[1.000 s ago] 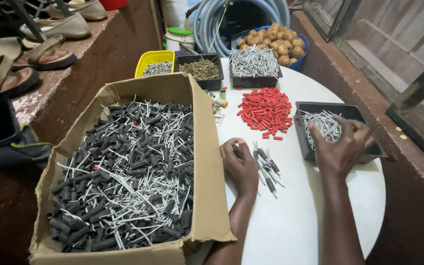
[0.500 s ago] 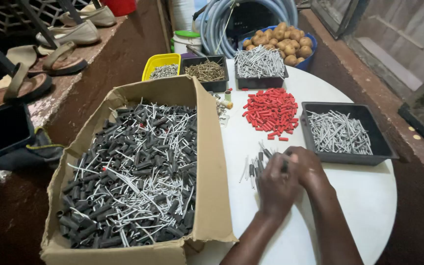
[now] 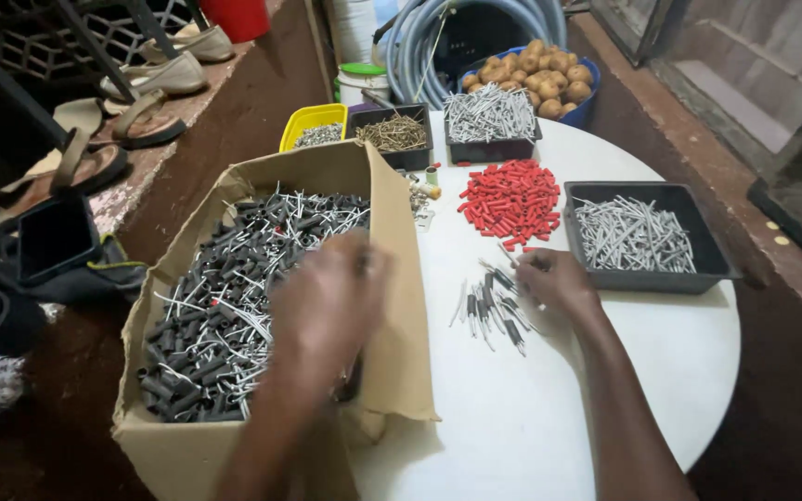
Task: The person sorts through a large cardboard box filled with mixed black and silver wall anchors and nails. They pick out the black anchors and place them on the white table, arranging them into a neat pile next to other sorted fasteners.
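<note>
A small bunch of sleeved nails [image 3: 491, 306] is laid on the round white table [image 3: 549, 408], long axes running mostly toward and away from the body, a bit fanned. Half a second back both hands were joined over it; now the left hand [image 3: 327, 306] is blurred above the cardboard box [image 3: 392, 278], grip can't be told. The right hand [image 3: 559, 283] is rested loosely curled beside the bunch, fingertips touching it.

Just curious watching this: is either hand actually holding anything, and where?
Cannot be told. The left hand is blurred over the cardboard box; the right hand rests on the small pile of sleeved nails, its grip hidden.
</note>
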